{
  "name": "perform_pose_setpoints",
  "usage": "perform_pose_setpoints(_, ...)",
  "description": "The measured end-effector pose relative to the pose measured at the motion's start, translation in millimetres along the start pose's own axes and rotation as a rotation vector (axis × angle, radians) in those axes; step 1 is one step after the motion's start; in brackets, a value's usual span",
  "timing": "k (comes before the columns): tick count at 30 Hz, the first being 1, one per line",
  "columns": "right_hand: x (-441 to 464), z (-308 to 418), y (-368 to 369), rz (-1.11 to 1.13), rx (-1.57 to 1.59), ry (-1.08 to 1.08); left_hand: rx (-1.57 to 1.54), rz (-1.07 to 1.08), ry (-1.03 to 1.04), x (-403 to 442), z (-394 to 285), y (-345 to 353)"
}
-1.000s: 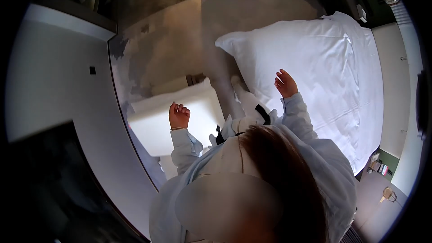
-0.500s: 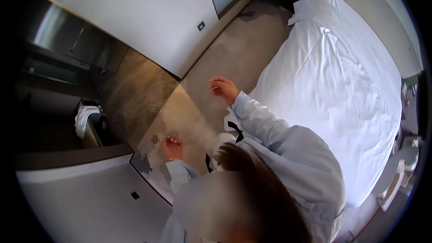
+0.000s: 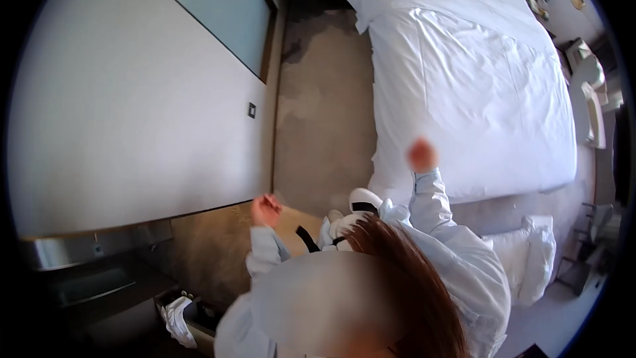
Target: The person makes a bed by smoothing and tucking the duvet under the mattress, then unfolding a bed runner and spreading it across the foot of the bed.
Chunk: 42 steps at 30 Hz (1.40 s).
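Note:
My left hand [image 3: 265, 210] is raised in front of the corner of the white wall, at the left of my body. Its fingers are curled in, and nothing shows in them. My right hand [image 3: 422, 154] appears against the near left part of the bed [image 3: 474, 103], which is covered in a wrinkled white sheet. Motion smears its fingers, and I cannot tell whether it touches the sheet. Both arms are in pale blue-white sleeves.
A wall [image 3: 159, 106] with a switch [image 3: 252, 111] stands on the left, and a strip of carpet [image 3: 324, 113] runs between it and the bed. White bedding [image 3: 527, 258] lies at lower right. A bin with white cloth [image 3: 177, 321] is at lower left; chairs [image 3: 591, 113] stand at right.
My view has turned toward the bed, which now sits more squarely ahead. My right hand has gone from above the carpet to in front of the bed. My left hand is now by the wall corner.

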State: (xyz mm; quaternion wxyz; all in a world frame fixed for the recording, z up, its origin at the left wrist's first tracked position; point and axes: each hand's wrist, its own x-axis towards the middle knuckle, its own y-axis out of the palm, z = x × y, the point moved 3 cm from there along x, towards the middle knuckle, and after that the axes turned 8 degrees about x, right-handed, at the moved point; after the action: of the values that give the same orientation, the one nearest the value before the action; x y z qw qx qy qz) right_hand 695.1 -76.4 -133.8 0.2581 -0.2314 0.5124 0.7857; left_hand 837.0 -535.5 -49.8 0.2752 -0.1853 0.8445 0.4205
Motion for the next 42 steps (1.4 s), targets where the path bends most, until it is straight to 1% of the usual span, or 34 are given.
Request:
perform_pose_setpoints(2, -20.9, -7.3, 6.1, -0.059, 0.155, 0.079, 0.068, 0.075, -0.074, 39.6, -44.5, 30.1)
perform_pose_setpoints(4, -28.7, -14.0, -8.9, -0.080, 0.213, 0.074, 0.154, 0.124, -0.071, 76.1, -80.9, 70.8)
perform_pose_setpoints(6, -22.9, -9.1, -4.3, -0.075, 0.242, 0.054, 0.154, 0.170, -0.064, 113.7, -99.7, 112.0)
perform_pose_setpoints(8, -18.4, 1.9, -2.1, -0.207, 0.277, 0.050, 0.133, 0.277, -0.049, 151.0, -103.3, 143.1)
perform_pose_setpoints(9, -4.2, 8.1, -5.2, -0.237, 0.301, 0.027, 0.107, 0.326, -0.067, 166.4, -100.2, 156.3)
perform_pose_setpoints(10, 9.5, 13.8, 13.6, -0.229, 0.289, 0.020, 0.092, 0.333, -0.064, 187.0, -99.6, 167.4)
perform_pose_setpoints(12, 38.3, 26.6, 48.2, -0.268, 0.315, -0.077, 0.084, 0.367, -0.117, 226.9, -81.9, 189.2)
perform_pose_setpoints(13, 58.5, 31.2, 57.5, -0.253, 0.303, -0.068, 0.058, 0.362, -0.173, 241.0, -72.8, 199.3)
perform_pose_setpoints(15, 117.7, 42.1, 80.6, 0.206, 0.273, -0.062, -0.039, 0.364, -0.305, 278.1, -51.1, 209.7)
perform_pose_setpoints(16, 152.0, 46.9, 80.4, 0.172, 0.239, -0.084, -0.021, 0.415, -0.334, 286.3, -43.5, 214.6)
perform_pose_setpoints(18, 193.6, 37.9, 122.0, 0.124, 0.234, -0.077, 0.114, 0.398, -0.296, 302.7, -52.7, 237.3)
perform_pose_setpoints(20, 235.5, 14.9, 172.7, 0.296, 0.306, 0.081, 0.174, 0.336, -0.248, 326.1, -89.1, 263.3)
perform_pose_setpoints(21, 224.1, 4.8, 226.7, 0.246, 0.337, 0.049, 0.183, 0.329, -0.250, 346.1, -105.2, 267.5)
perform_pose_setpoints(22, 217.2, -2.1, 253.1, 0.474, 0.295, 0.048, 0.186, 0.341, -0.235, 358.5, -108.4, 261.4)
perform_pose_setpoints(23, 218.0, -11.8, 283.8, 0.339, 0.390, 0.113, 0.186, 0.357, -0.257, 382.4, -123.0, 262.5)
perform_pose_setpoints(24, 231.4, -24.4, 305.2, 0.466, 0.289, 0.046, 0.213, 0.282, -0.249, 407.3, -136.6, 261.0)
perform_pose_setpoints(25, 265.7, -39.2, 300.2, 0.295, 0.356, 0.164, 0.237, 0.259, -0.255, 428.5, -146.2, 264.7)
perform_pose_setpoints(26, 286.8, -50.0, 304.9, 0.258, 0.350, 0.205, 0.266, 0.235, -0.258, 453.4, -160.9, 269.6)
perform_pose_setpoints(27, 308.0, -60.5, 309.7, 0.220, 0.345, 0.246, 0.268, 0.245, -0.306, 479.7, -172.8, 278.8)
perform_pose_setpoints(28, 315.8, -65.1, 319.2, 0.307, 0.269, 0.197, 0.280, 0.254, -0.358, 506.9, -184.4, 289.7)
perform_pose_setpoints(30, 358.8, -69.1, 305.5, 0.282, 0.361, 0.134, 0.360, 0.198, -0.414, 563.5, -204.9, 312.7)
perform_pose_setpoints(32, 383.2, -68.9, 291.3, -0.048, 0.480, -0.049, 0.436, 0.250, -0.476, 614.5, -226.2, 356.3)
perform_pose_setpoints(33, 385.2, -64.2, 299.9, -0.109, 0.520, -0.143, 0.467, 0.306, -0.493, 643.4, -235.7, 383.8)
perform_pose_setpoints(34, 382.8, -58.1, 318.3, -0.142, 0.553, -0.193, 0.475, 0.357, -0.507, 668.0, -241.8, 407.3)
perform_pose_setpoints(36, 375.2, -46.0, 354.6, -0.358, 0.558, -0.311, 0.615, 0.416, -0.512, 701.7, -248.2, 467.7)
perform_pose_setpoints(37, 393.7, -50.0, 353.4, -0.293, 0.605, -0.240, 0.680, 0.428, -0.542, 715.8, -247.3, 498.8)
perform_pose_setpoints(38, 394.8, -46.2, 358.2, -0.315, 0.620, -0.256, 0.747, 0.435, -0.565, 731.1, -244.3, 525.8)
perform_pose_setpoints(39, 401.9, -44.0, 368.1, -0.283, 0.608, -0.255, 0.735, 0.553, -0.646, 755.2, -234.8, 548.1)
perform_pose_setpoints(40, 420.0, -55.3, 367.9, -0.200, 0.607, -0.297, 0.727, 0.672, -0.718, 778.9, -225.8, 569.9)
perform_pose_setpoints(41, 437.2, -66.6, 368.1, -0.115, 0.608, -0.337, 0.794, 0.670, -0.730, 797.4, -223.4, 581.4)
perform_pose_setpoints(42, 460.8, -77.8, 355.2, -0.135, 0.631, -0.379, 0.861, 0.673, -0.737, 810.1, -213.3, 602.2)
